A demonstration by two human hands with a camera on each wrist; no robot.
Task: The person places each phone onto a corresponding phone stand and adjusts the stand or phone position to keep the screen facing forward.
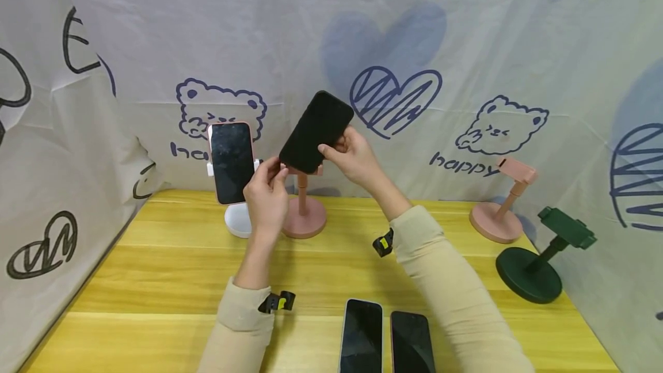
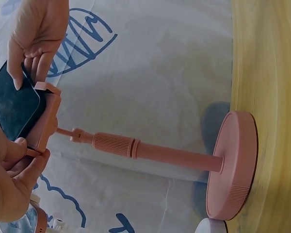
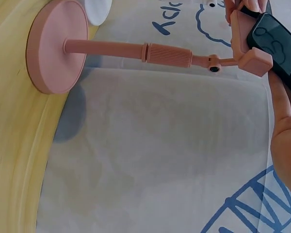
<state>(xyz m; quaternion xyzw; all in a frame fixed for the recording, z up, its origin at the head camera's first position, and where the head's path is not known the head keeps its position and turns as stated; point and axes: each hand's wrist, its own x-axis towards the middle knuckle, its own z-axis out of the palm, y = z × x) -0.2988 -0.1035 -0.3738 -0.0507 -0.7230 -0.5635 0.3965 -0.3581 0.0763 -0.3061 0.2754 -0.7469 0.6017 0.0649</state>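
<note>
- Right grip pinches the black phone, tilted at the pink holder.
- Left grip apparently clamps the holder's edge, contact partly hidden.
- Likely seating the phone; next move calls for squaring it.

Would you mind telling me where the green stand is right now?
In the head view, the green stand is by the right edge of the table, just in front of the right-hand pink stand.

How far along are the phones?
Done: pink-edged phone in white round-based stand. In progress: right hand holds black phone at pink round-based stand, left hand pinching its clamp. Seemingly remaining: two dark-screened phones lying flat, another pink stand and green stand, both empty.
</note>
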